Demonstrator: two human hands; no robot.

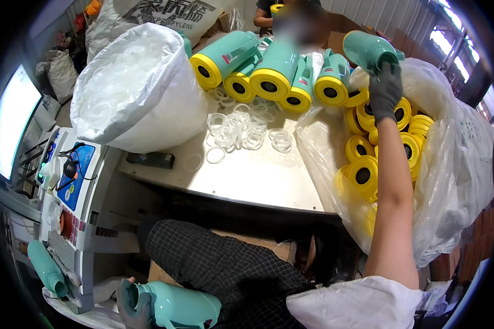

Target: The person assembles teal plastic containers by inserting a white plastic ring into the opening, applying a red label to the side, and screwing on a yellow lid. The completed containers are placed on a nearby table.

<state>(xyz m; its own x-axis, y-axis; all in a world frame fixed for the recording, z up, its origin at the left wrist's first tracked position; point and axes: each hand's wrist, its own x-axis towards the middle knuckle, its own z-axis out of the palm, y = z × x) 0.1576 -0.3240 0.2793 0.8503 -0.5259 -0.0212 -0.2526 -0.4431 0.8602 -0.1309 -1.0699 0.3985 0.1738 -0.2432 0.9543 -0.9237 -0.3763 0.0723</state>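
Note:
My right arm reaches out to the far right, and my right hand (386,90), in a dark grey glove, is closed on the neck end of a green thermos flask shell (362,48). That shell lies tilted, with a yellow rim at its far end. At the lower left my left hand (133,307), also gloved, is wrapped round the open mouth of another green thermos flask shell (184,305). This second shell lies on its side near my leg, its handle toward the bottom edge. Several green flasks with yellow bases (270,74) lie at the back of the table.
Clear plastic bagging (324,148) holds several yellow bases (362,174) at the right. White rings (244,131) lie on the white table (258,183). A white sack (164,112) of rings stands left, beside a machine panel (77,172). Another green shell (45,266) lies lower left. A person sits opposite.

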